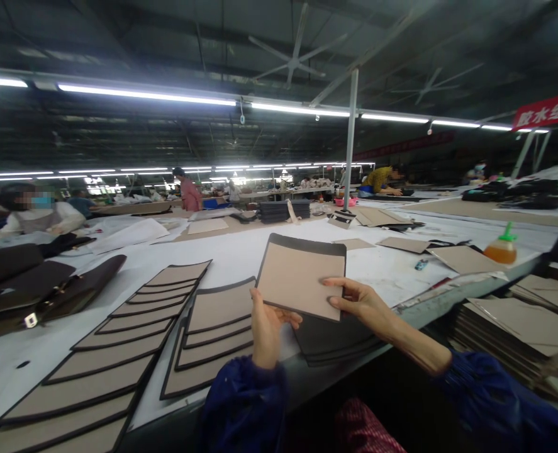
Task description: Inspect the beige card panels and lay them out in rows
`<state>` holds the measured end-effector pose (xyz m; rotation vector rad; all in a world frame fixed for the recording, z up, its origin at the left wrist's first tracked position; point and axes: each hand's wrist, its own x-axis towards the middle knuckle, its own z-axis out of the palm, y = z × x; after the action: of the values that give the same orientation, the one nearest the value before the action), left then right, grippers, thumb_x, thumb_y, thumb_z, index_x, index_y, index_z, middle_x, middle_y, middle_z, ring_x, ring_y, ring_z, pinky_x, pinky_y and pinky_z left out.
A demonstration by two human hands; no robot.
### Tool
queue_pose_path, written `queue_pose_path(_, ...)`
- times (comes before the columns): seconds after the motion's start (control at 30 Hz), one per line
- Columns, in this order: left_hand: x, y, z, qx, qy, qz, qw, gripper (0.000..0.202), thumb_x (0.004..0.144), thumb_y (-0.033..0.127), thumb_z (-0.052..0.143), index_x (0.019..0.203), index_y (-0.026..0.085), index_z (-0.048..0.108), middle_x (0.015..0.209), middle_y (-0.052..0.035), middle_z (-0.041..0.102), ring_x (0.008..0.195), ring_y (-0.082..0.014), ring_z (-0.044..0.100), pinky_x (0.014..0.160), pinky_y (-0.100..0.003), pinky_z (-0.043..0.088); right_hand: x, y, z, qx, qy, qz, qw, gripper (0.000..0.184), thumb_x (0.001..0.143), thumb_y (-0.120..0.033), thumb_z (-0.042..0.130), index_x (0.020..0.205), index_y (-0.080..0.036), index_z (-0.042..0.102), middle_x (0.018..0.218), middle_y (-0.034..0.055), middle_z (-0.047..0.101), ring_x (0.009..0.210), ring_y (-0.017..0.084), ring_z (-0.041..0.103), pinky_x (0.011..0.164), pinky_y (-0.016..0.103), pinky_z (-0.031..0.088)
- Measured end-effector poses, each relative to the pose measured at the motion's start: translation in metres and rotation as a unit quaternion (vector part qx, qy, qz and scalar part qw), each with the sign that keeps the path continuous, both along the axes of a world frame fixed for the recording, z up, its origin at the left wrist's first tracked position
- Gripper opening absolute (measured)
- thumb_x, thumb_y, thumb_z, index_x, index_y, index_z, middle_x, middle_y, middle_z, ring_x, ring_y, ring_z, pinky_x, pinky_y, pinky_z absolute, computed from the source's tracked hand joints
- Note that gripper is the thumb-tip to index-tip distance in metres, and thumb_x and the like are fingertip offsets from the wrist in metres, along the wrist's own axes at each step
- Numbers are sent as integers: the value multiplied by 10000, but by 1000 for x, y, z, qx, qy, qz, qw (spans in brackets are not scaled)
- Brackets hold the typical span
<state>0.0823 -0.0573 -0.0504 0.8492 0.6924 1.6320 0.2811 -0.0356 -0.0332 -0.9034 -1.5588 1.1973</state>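
Both my hands grip a flat beige board panel [300, 277] with a dark border, raised above the white-covered worktable [222, 261]. My left hand [267, 330] pinches its lower left edge, and my right hand [361, 302] holds its lower right side. Under the panel lies a stack of dark panels [333, 340]. Left of my hands, two overlapping rows of similar dark-edged beige panels [99, 355] [215, 333] fan across the table.
An orange-filled glue bottle [506, 246] with a green nozzle stands near the table's right edge. Stacked boards [496, 333] sit beyond that edge. Dark bag pieces [33, 289] lie at left, beside a masked co-worker [40, 217]. Other workers and a steel pole [351, 132] stand farther back.
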Motion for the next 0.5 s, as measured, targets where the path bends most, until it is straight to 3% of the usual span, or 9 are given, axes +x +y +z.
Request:
queue_pose_path(0.23, 0, 1, -2, 35, -6, -15, 999, 839, 705, 840, 341, 800, 63, 645, 477, -108, 611, 422, -210, 586, 386, -277, 442, 1, 0, -4, -37, 13, -9, 999, 517, 664, -370, 784, 1138, -223, 637, 972, 24, 662, 692, 110, 550, 511, 191, 432)
queue_pose_path(0.37, 2, 3, -7, 25, 38, 5, 999, 638, 776, 692, 487, 734, 74, 641, 481, -98, 621, 387, -173, 564, 389, -254, 440, 1, -1, -5, -37, 22, -12, 999, 512, 652, -361, 792, 1117, -210, 641, 915, 22, 667, 685, 116, 554, 519, 201, 437)
queue_pose_path(0.5, 4, 2, -10, 27, 76, 42, 996, 543, 836, 585, 503, 639, 91, 615, 462, -89, 613, 372, -158, 554, 399, -249, 444, 0, 0, -9, -28, 25, -7, 999, 516, 657, -366, 789, 1120, -208, 625, 962, 34, 667, 702, 129, 573, 546, 224, 453)
